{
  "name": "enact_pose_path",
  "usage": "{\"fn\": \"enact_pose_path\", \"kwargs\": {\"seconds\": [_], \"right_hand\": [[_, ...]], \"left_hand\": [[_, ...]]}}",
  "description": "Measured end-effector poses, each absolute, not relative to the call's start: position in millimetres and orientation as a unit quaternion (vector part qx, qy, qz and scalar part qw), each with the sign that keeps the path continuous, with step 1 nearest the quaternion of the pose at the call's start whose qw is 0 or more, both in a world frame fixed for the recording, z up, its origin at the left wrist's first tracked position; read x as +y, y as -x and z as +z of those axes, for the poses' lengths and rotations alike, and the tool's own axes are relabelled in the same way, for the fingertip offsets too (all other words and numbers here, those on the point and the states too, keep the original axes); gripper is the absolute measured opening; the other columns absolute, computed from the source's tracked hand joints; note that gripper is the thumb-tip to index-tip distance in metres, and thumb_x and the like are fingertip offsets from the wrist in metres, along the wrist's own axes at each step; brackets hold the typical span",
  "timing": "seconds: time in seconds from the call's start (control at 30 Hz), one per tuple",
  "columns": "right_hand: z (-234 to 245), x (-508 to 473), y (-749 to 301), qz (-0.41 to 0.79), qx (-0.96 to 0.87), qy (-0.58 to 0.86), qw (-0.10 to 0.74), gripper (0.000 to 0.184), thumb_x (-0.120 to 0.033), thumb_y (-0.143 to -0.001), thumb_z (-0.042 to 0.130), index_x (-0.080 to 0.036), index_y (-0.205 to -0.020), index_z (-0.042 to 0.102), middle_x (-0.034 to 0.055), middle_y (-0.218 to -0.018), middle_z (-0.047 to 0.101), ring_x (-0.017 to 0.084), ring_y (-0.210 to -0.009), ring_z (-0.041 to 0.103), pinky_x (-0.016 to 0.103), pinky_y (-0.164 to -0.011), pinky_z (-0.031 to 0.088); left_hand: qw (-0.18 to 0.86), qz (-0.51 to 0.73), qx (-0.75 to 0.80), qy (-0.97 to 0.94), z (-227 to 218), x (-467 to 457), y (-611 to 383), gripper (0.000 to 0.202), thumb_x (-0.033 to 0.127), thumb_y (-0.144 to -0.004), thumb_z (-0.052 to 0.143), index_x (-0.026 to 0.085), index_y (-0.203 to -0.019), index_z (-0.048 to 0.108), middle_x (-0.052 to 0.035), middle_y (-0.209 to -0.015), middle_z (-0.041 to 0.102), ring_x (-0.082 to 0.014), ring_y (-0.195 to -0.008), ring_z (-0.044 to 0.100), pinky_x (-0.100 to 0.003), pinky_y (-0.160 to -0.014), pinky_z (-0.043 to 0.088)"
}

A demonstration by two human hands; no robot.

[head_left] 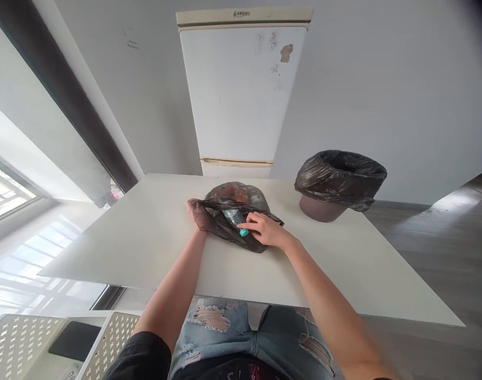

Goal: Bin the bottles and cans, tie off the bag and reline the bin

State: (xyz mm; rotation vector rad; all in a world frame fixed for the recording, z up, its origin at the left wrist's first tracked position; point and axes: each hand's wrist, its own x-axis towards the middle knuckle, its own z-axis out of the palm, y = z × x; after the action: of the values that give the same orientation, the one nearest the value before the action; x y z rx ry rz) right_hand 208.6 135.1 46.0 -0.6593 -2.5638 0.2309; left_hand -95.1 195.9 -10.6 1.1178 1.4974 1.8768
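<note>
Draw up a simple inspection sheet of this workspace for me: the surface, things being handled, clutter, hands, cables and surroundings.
Surface: white table, bearing the bag and bin.
Things in hand: dark plastic bag, mouth open; clear bottle with teal cap at the mouth; other contents show faintly through the plastic.
Clutter: bin with black liner, on the right; perforated basket at lower left, holding a dark flat item.
Hands: left hand at the bag's left edge; right hand beside the cap.
Cables: nothing seen.
Surroundings: white refrigerator behind; grey wall.
</note>
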Motion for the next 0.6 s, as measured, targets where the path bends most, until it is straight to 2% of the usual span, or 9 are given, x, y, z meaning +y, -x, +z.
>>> {"fn": "enact_pose_path", "kwargs": {"seconds": [0.07,0.13,0.23,0.3,0.47,0.6], "right_hand": [[43.0,137.2,-206.2,0.056,-0.948,0.227,0.217,0.056,-0.005,-0.093,0.057,-0.032,-0.139,0.071,0.0073,-0.108,0.062,0.022,-0.096,0.06,0.041,-0.093,0.054],[39.1,138.9,-203.0,0.041,-0.953,0.221,0.201,0.05,-0.007,-0.096,0.058,-0.031,-0.136,0.073,0.0067,-0.105,0.061,0.022,-0.094,0.059,0.039,-0.089,0.052],[36.3,139.9,-199.3,0.032,-0.956,0.218,0.191,0.035,-0.011,-0.101,0.056,-0.026,-0.128,0.074,0.0065,-0.103,0.063,0.021,-0.094,0.059,0.038,-0.085,0.048],[38.7,139.0,-199.1,0.034,-0.95,0.22,0.219,0.027,-0.018,-0.106,0.055,-0.023,-0.127,0.071,0.0073,-0.104,0.064,0.022,-0.095,0.059,0.038,-0.086,0.047],[49.9,132.1,-206.7,0.102,-0.867,0.275,0.402,0.027,-0.04,-0.11,0.052,-0.022,-0.128,0.061,0.0093,-0.106,0.063,0.023,-0.093,0.057,0.039,-0.087,0.05],[48.1,132.2,-210.9,0.209,-0.636,0.372,0.643,0.041,-0.063,-0.104,0.054,-0.024,-0.109,0.063,0.0072,-0.099,0.057,0.022,-0.086,0.055,0.038,-0.081,0.051]], "left_hand": [[0.203,0.684,0.58,-0.392,-7.4,193.9,90.9,0.019,0.015,-0.092,0.059,0.018,-0.109,0.053,-0.0062,-0.107,0.057,-0.0165,-0.089,0.052,-0.034,-0.081,0.042],[0.17,0.672,0.598,-0.402,-3.1,192.0,85.6,0.027,0.007,-0.082,0.063,0.02,-0.106,0.057,-0.0053,-0.111,0.057,-0.0162,-0.088,0.052,-0.032,-0.082,0.043],[0.143,0.647,0.604,-0.443,3.3,190.1,78.3,0.032,-0.001,-0.073,0.057,0.022,-0.094,0.063,-0.0042,-0.109,0.058,-0.017,-0.088,0.053,-0.032,-0.084,0.045],[0.134,0.632,0.602,-0.469,6.6,189.4,75.2,0.033,-0.003,-0.07,0.052,0.022,-0.086,0.065,-0.005,-0.105,0.059,-0.019,-0.091,0.055,-0.033,-0.086,0.047],[0.133,0.594,0.586,-0.535,12.6,187.7,70.1,0.034,-0.003,-0.066,0.051,0.024,-0.075,0.07,-0.0067,-0.099,0.061,-0.0245,-0.101,0.059,-0.039,-0.097,0.049],[0.157,0.57,0.565,-0.576,19.2,185.4,63.2,0.032,-0.003,-0.065,0.054,0.024,-0.065,0.071,-0.0069,-0.094,0.065,-0.0268,-0.101,0.061,-0.045,-0.107,0.045]]}}
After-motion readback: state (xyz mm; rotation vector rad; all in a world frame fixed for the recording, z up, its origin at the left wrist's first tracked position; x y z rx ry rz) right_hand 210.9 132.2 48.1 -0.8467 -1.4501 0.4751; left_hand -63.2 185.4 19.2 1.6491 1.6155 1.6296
